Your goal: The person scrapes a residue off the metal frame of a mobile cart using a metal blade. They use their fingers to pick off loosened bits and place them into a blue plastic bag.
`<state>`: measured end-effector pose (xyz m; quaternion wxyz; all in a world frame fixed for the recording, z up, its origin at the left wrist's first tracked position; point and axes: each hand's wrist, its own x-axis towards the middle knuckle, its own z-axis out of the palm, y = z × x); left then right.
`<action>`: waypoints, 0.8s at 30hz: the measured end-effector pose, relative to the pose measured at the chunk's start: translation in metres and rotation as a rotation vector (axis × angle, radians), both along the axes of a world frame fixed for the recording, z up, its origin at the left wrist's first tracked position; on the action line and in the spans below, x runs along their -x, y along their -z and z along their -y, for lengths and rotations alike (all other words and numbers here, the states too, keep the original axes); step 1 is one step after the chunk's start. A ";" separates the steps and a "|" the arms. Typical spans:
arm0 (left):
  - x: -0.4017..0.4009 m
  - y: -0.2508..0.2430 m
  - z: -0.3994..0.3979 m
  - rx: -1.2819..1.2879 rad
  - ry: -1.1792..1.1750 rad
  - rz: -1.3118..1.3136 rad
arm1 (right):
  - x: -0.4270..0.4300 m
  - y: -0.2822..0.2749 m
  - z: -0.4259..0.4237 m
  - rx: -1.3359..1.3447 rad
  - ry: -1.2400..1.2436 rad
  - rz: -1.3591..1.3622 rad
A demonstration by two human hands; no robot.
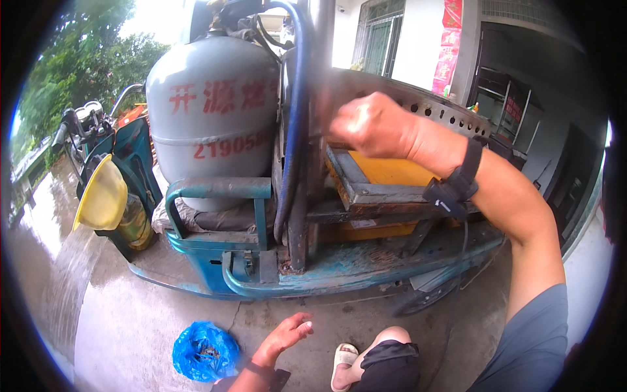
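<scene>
Raised before the vehicle's metal frame, my right hand (pixel 370 125) has its fingers curled; whether something is in it cannot be seen, and the area beside it is blurred. A strap with a small dark device is on that wrist. Low in the view, my left hand (pixel 289 333) is held over the concrete with fingers apart and nothing in it. A blue plastic bag (pixel 205 352) with small debris inside stands to its left. A grey gas cylinder (pixel 213 112) with red writing rests on the teal three-wheeled cart (pixel 333 279), beside a blue hose (pixel 298 98).
A wood-edged box with a yellow panel (pixel 387 169) sits on the cart under a perforated metal sheet (pixel 443 115). At the left are handlebars (pixel 61 134) and a yellow hard hat (pixel 103 196). A cable hangs from my right wrist. Water falls at the far left.
</scene>
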<state>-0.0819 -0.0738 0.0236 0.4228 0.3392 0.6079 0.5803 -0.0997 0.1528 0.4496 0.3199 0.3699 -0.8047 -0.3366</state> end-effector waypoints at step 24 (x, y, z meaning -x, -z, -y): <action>0.000 -0.001 0.011 0.011 -0.040 -0.010 | -0.011 0.029 0.000 0.199 0.105 0.101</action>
